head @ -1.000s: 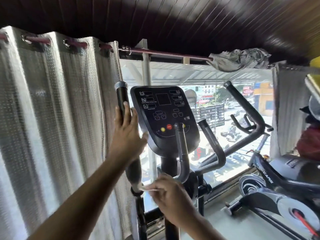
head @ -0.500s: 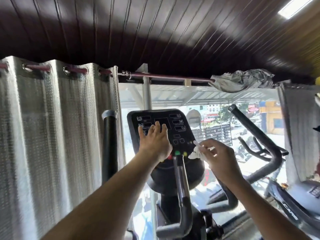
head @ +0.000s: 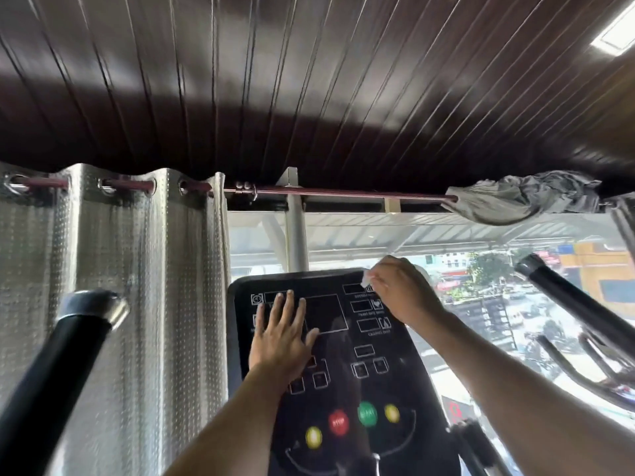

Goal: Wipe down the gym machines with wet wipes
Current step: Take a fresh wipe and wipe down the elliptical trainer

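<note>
The black console of the gym machine fills the lower middle of the view, tilted up toward the person, and both hands are on it. The left hand lies flat on the left part of the panel, fingers straight and slightly spread, fingertips reaching up beside the dark square display, palm pressing the surface. The right hand is up at the console's top right corner, fingers curled and pinching a small white wet wipe, of which only a scrap peeks out at the fingertips, right against the top edge of the panel. Lower on the console sit the coloured buttons: a yellow button at the left, a red stop button next to it, a green button, and another yellow one further right. To the left a black handlebar with a silver cap rises diagonally in front of the grey curtain, which hangs from a reddish rod. On the right a second black handlebar crosses the bright window, with a street scene outside. A bundle of grey cloth is draped over the rod at the upper right, under the dark panelled ceiling.
</note>
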Tool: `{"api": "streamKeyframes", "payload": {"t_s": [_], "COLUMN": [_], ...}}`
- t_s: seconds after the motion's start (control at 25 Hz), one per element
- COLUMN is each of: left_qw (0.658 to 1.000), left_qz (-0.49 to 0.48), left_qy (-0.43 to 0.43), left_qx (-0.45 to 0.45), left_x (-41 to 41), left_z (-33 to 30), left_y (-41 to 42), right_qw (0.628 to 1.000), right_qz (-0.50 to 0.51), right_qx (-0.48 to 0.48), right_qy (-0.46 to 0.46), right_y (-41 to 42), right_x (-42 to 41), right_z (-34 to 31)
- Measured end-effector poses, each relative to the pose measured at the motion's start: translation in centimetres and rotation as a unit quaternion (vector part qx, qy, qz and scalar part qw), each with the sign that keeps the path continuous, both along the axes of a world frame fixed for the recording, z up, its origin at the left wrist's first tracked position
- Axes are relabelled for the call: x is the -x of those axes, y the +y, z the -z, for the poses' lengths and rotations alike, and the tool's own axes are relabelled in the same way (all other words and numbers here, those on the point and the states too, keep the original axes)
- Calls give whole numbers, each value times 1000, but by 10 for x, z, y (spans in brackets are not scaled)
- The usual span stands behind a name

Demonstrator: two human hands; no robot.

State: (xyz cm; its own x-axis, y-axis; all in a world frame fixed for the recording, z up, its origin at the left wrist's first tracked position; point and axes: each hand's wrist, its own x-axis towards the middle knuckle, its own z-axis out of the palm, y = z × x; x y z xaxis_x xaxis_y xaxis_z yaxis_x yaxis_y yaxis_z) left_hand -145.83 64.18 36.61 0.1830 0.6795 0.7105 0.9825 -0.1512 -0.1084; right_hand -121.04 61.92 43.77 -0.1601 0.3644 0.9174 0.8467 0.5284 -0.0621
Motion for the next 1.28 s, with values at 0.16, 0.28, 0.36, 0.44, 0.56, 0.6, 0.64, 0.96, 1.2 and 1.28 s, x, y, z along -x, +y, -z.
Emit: {"api": "streamKeyframes", "payload": {"t_s": [0.16,0.28,0.36,0.44,0.56,0.6,0.64,0.96,1.2,1.28], "left_qw": [996,995,997,995,994,994,994,993,992,991], "left_qz": [14,20,16,5,10,13,11,5,4,7], "left_qy": [48,41,41,56,54,50,45,59,49,52], "left_qx": [-72,-88,-66,-85,-99,-101,-98,-106,-120,-120], "left_x": [10,11,12,11,9,10,11,13,13,14], "left_z": [7,11,9,9,7,7,8,12,13,13], "left_y": [32,37,36,35,28,28,31,40,42,42], "right_qw": [1000,991,988,997,993,992,989,975,949,946], "right_qz": [-8,-7,53,37,56,100,133,-36,200,175], "right_qx": [25,134,135,26,-103,-76,-22,193,242,254], "right_qy": [3,-10,-54,-55,5,34,52,-106,33,95], "right_y": [86,134,153,151,146,146,149,133,162,168], "right_x": [34,74,90,90,83,82,80,59,-43,-42], "right_z": [-27,-15,-1,8,14,13,12,-21,-4,-4]}}
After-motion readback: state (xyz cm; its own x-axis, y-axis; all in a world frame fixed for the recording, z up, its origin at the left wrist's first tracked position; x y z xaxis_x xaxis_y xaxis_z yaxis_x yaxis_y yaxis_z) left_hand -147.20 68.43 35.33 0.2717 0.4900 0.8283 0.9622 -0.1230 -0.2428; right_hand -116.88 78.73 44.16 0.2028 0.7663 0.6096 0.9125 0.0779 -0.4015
